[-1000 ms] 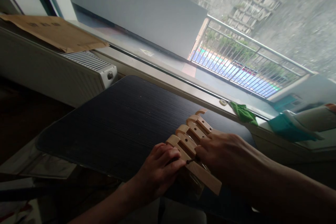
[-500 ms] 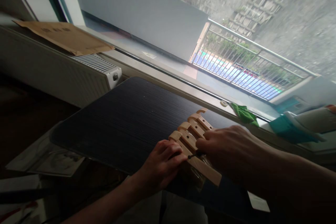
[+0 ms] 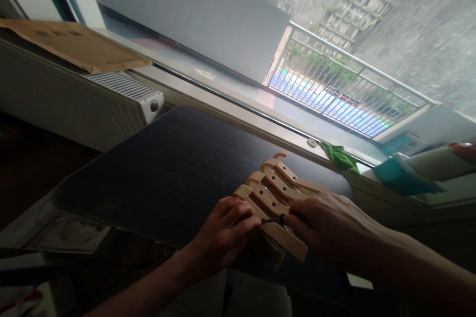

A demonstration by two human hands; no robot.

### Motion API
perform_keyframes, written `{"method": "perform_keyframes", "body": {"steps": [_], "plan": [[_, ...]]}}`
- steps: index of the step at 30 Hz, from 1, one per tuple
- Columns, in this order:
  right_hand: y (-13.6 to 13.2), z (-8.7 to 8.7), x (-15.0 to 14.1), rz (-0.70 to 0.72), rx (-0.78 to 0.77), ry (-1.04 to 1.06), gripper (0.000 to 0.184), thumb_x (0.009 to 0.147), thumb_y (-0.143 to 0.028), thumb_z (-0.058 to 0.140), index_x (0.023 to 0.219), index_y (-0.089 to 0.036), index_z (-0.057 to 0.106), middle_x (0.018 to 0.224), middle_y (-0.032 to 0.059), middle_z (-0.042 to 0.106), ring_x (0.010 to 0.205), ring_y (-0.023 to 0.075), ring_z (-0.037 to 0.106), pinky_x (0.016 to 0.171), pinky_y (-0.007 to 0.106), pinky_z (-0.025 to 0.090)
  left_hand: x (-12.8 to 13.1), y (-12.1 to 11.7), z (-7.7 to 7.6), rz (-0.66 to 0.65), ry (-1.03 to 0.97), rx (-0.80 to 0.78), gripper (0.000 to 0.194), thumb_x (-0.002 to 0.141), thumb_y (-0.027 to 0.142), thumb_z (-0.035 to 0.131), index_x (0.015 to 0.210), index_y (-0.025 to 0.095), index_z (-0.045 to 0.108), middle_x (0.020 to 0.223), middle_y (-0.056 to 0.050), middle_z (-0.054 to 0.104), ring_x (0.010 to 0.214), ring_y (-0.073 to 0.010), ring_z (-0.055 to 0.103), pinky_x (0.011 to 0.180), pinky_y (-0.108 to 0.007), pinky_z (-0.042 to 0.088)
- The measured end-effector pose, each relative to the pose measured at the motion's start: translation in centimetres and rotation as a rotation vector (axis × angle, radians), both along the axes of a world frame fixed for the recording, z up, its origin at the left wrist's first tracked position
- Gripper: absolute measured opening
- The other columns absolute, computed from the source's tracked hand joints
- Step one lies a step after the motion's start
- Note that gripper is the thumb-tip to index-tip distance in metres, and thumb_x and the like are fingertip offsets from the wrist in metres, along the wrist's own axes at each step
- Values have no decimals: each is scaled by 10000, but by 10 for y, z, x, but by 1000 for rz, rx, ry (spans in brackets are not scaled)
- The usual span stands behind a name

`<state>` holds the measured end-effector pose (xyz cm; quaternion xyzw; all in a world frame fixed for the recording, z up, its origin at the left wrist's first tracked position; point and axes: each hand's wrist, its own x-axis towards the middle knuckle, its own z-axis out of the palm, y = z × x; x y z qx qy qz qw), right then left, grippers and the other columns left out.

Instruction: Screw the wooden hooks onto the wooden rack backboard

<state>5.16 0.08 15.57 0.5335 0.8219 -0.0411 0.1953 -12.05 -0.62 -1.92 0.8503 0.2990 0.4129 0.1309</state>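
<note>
On the dark table lies a row of pale wooden hook-shaped strips, with curled ends and dark round holes, fixed side by side. My left hand grips the nearest hook strip, its fingers curled over the edge. A thin dark screwdriver is held in my right hand, fingers closed round its handle, most of which is hidden. Its shaft points left, and the tip meets the nearest strip beside my left fingertips. Something clear and shiny, perhaps plastic film, shows under the strips.
The dark table stands against the window sill. A white radiator with a brown paper envelope on top is at left. A tape roll, a green cloth and a teal container line the sill.
My right hand has shifted and turned slightly, so more of the screwdriver shaft and the far strips shows. My left hand keeps its grip. The whole view has shifted a little.
</note>
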Motion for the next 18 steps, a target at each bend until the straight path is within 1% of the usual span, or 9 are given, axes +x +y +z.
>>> {"method": "perform_keyframes", "body": {"steps": [1, 3, 5, 6, 9, 11, 13, 15, 18], "plan": [[1, 2, -2, 24, 9, -17, 336, 848, -324, 379, 609, -200, 579, 591, 10, 590, 561, 128, 526, 496, 260, 243, 0, 0, 0, 1, 0, 3, 299, 811, 139, 499, 1102, 204, 529, 1054, -59, 531, 1043, -209, 436, 925, -386, 373], [3, 7, -8, 100, 25, -52, 228, 812, -299, 449, 663, -195, 588, 609, 15, 594, 603, 146, 559, 498, 259, 255, 0, -1, 1, 5, 1, 5, 301, 811, 138, 501, 1104, 200, 529, 1055, -59, 530, 1047, -207, 439, 930, -378, 376], [5, 13, -13, 204, 16, -83, 91, 766, -243, 518, 743, -197, 592, 639, 13, 603, 639, 157, 580, 496, 253, 270, -1, -1, 2, 8, 2, 3, 299, 812, 137, 502, 1104, 199, 528, 1056, -60, 529, 1047, -204, 442, 936, -376, 375], [6, 15, -16, 263, 8, -95, 64, 751, -213, 533, 773, -199, 592, 653, 13, 608, 643, 157, 583, 492, 250, 274, -1, -2, 3, 10, 2, 2, 298, 813, 135, 502, 1103, 197, 527, 1056, -60, 528, 1046, -202, 443, 937, -375, 376], [8, 14, -20, 421, -8, -101, 92, 764, -164, 515, 790, -190, 599, 665, 27, 614, 599, 140, 564, 479, 243, 282, -1, -2, 4, 17, 10, 8, 298, 812, 131, 506, 1103, 195, 525, 1052, -61, 533, 1037, -198, 452, 929, -370, 384], [8, 9, -21, 462, -6, -60, 104, 780, -165, 497, 779, -177, 601, 666, 36, 618, 566, 125, 541, 477, 240, 285, -1, -2, 4, 24, 19, 16, 294, 809, 130, 508, 1094, 198, 529, 1047, -60, 539, 1027, -198, 460, 923, -372, 389], [8, 2, -19, 450, -12, -5, 121, 786, -160, 482, 765, -176, 600, 677, 33, 624, 541, 111, 518, 475, 241, 280, -1, -1, 3, 26, 23, 20, 293, 806, 130, 510, 1088, 204, 532, 1044, -57, 544, 1022, -199, 464, 924, -376, 388], [8, -3, -17, 396, -28, 30, 140, 785, -164, 472, 713, -182, 591, 666, 22, 622, 520, 104, 497, 473, 248, 265, 0, -1, 2, 23, 25, 17, 296, 804, 131, 510, 1090, 207, 531, 1037, -53, 546, 1013, -197, 468, 922, -374, 388], [6, -5, -10, 173, 10, 29, 238, 817, -244, 436, 627, -192, 569, 617, 13, 605, 543, 116, 501, 489, 256, 253, -1, 0, 1, 6, 15, 3, 283, 811, 141, 500, 1084, 207, 532, 1033, -51, 542, 1003, -195, 465, 920, -376, 383]]}}
